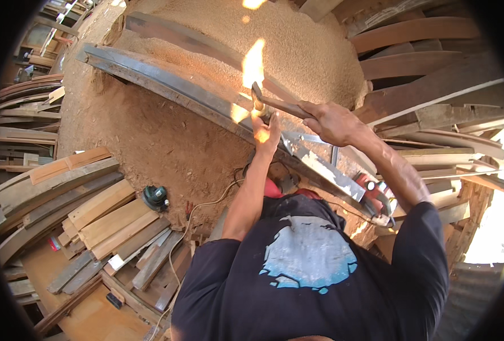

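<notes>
My right hand (332,123) is closed round the wooden handle of a hammer (285,106), which points to the left. The hammer's dark head is right above my left hand (268,135). The fingers of that hand are wrapped round a small brownish piece (259,107); glaring sunlight and the fingers hide what kind of thing it is. Whether the hammer head touches this piece, I cannot tell. Both hands are over a long grey beam (166,83) that slants from far left to near right.
A red power tool (371,196) stands by the beam's near right end. A dark green power tool (155,198) lies on the ground at left, near a pale cable (206,202). Stacked planks (113,219) fill the left, and curved timbers (416,62) the right. Sawdust (308,51) is heaped behind.
</notes>
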A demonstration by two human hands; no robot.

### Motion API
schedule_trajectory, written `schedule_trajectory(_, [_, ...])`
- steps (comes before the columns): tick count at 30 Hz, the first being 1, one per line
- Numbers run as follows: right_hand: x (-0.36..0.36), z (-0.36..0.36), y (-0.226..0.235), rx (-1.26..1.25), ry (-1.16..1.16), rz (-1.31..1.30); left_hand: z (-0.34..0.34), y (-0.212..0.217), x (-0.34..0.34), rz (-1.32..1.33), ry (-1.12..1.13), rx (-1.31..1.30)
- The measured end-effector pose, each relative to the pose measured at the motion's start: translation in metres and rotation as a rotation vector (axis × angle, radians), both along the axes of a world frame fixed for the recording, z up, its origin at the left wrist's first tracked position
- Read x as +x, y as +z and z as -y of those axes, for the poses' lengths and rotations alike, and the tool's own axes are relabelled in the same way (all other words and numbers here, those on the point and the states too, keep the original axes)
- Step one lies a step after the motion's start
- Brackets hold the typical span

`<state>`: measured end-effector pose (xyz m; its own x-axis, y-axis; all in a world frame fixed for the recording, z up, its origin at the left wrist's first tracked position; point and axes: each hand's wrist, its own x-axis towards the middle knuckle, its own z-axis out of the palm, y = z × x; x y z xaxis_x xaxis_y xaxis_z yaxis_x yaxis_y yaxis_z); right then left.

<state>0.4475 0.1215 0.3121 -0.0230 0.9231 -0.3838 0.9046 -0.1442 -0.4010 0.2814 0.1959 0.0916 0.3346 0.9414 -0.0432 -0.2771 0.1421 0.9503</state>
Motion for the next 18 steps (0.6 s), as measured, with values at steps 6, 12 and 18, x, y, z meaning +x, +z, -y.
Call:
schedule_trajectory(6, [-0.013, 0.043, -0.006, 0.258, -0.332, -0.522, -0.028, -0.042, -0.018, 0.265, 0.057, -0.196])
schedule_trajectory(12, [-0.029, 0.124, -0.100, 0.142, -0.750, -0.717, -0.048, -0.078, -0.020, 0.222, 0.118, -0.484])
schedule_trajectory(18, [-0.036, 0.198, -0.184, 0.142, -0.896, -0.521, -0.060, -0.073, -0.028, 0.203, 0.084, -0.489])
